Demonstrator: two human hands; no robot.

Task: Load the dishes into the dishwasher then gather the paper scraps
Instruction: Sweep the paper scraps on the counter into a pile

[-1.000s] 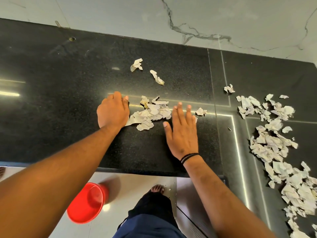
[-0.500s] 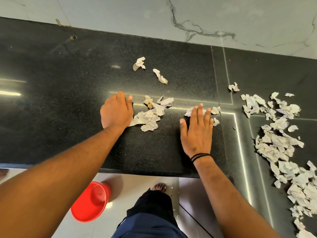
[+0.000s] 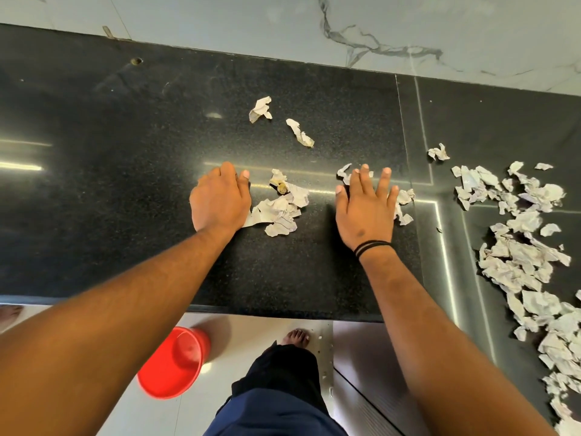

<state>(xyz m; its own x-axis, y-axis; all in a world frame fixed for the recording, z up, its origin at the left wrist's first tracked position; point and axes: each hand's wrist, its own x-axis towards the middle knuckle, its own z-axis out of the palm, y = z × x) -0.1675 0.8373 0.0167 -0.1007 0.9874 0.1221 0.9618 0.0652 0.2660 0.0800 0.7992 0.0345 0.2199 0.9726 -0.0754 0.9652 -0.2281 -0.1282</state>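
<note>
Torn white paper scraps lie on a black granite counter. My left hand rests on the counter, its right side touching a small heap of scraps. My right hand lies flat with straight fingers, pressing several scraps that show past its fingertips and right side. Two loose scraps sit farther back. A single scrap lies right of the seam, and a large spread of scraps covers the counter's right part.
A red bucket stands on the white floor below the counter's front edge. My bare foot and dark trouser leg are beside it. A marble wall runs behind the counter. A metal track runs across the floor at right.
My right hand slid to the right across the counter, dragging part of the scraps away from the small heap. My left hand stayed beside the heap.
</note>
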